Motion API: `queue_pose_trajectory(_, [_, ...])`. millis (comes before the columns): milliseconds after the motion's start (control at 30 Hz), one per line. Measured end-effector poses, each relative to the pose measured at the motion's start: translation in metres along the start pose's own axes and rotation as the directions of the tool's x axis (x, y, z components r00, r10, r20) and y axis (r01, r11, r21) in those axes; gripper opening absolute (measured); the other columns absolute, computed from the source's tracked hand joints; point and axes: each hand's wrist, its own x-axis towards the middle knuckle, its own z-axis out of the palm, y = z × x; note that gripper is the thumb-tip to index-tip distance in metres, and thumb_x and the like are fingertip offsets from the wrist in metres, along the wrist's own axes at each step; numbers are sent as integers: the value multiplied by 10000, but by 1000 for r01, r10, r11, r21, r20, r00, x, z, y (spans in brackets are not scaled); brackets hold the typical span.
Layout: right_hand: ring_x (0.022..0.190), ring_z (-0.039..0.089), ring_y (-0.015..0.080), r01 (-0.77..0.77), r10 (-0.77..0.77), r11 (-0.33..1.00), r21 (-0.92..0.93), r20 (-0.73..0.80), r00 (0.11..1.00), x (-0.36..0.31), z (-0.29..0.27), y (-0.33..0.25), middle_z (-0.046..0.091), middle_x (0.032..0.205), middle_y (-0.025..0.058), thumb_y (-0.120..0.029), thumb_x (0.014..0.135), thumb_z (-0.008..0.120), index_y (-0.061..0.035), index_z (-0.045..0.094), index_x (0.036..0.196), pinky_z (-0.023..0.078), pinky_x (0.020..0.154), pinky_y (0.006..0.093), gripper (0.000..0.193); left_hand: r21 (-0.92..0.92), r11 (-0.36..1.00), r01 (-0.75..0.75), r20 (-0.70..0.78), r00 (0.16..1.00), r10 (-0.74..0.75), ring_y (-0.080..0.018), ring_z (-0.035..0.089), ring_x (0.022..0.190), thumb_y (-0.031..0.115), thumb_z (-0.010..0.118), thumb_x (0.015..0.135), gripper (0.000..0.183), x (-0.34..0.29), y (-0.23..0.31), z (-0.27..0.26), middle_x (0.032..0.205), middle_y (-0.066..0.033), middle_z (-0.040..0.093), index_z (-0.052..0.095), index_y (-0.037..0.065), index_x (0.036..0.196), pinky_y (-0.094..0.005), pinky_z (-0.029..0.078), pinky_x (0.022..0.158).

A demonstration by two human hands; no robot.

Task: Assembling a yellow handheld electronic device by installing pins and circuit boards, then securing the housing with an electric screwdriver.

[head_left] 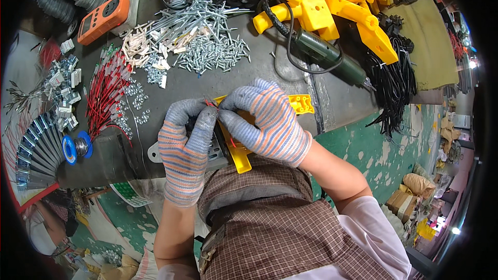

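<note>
Both hands wear striped knit gloves with grey fingertips. My left hand is closed in a pinch, and a short piece of thin red wire shows at its fingertips. Facing it, my right hand also pinches at the wire, its curled fingers hiding the exact grip. Beneath the hands lies a yellow plastic housing, with one end pointing toward my lap. Another bit of red wire shows inside it. A grey metal plate with holes is partly covered by my left hand.
Screws and red wired lights are heaped at the back left. A solder spool sits left. Yellow housings, a dark green power screwdriver and black cables lie right. An orange meter stands far left.
</note>
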Motion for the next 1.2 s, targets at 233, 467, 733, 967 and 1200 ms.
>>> queue_pose_trajectory(233, [763, 599, 330, 14, -14, 1000, -8, 14, 1000, 0, 0, 0, 664, 790, 114, -301, 811, 639, -81, 687, 853, 431, 714, 436, 229, 24, 998, 59, 0, 998, -59, -77, 578, 724, 121, 691, 876, 152, -3, 10, 5, 839, -35, 646, 632, 18, 971, -234, 499, 646])
queue_pose_trajectory(467, [770, 601, 329, 10, -11, 1000, 19, 31, 999, 1, -1, 0, 663, 803, 113, -302, 811, 640, -79, 690, 858, 432, 717, 432, 233, 27, 999, 40, 32, 999, -41, -90, 585, 758, 109, 689, 874, 141, 0, 8, 0, 848, -46, 655, 649, 13, 969, -255, 503, 703])
queue_pose_trajectory(733, [764, 600, 331, 5, -4, 999, 32, -37, 999, 0, 1, -1, 662, 800, 112, -296, 812, 645, -76, 692, 866, 435, 713, 435, 231, -99, 986, 137, 69, 989, -130, -82, 576, 809, 87, 680, 874, 138, 5, 14, 3, 885, -33, 665, 673, 7, 986, -243, 487, 741])
queue_pose_trajectory(967, [746, 595, 338, 26, -22, 999, 37, -109, 994, -2, 4, -1, 653, 760, 119, -279, 801, 659, -74, 689, 854, 439, 701, 443, 214, -157, 969, 193, 97, 979, -179, -71, 558, 794, 80, 678, 866, 135, 5, 18, 3, 875, -17, 658, 674, 12, 982, -231, 474, 737])
queue_pose_trajectory(1200, [734, 594, 338, 59, -54, 997, 45, -111, 992, -1, 5, 2, 654, 760, 115, -268, 793, 663, -72, 686, 844, 441, 691, 440, 204, -159, 971, 176, 102, 982, -161, -62, 540, 769, 90, 675, 868, 111, 7, 21, 8, 834, -3, 640, 665, 19, 952, -226, 462, 717])
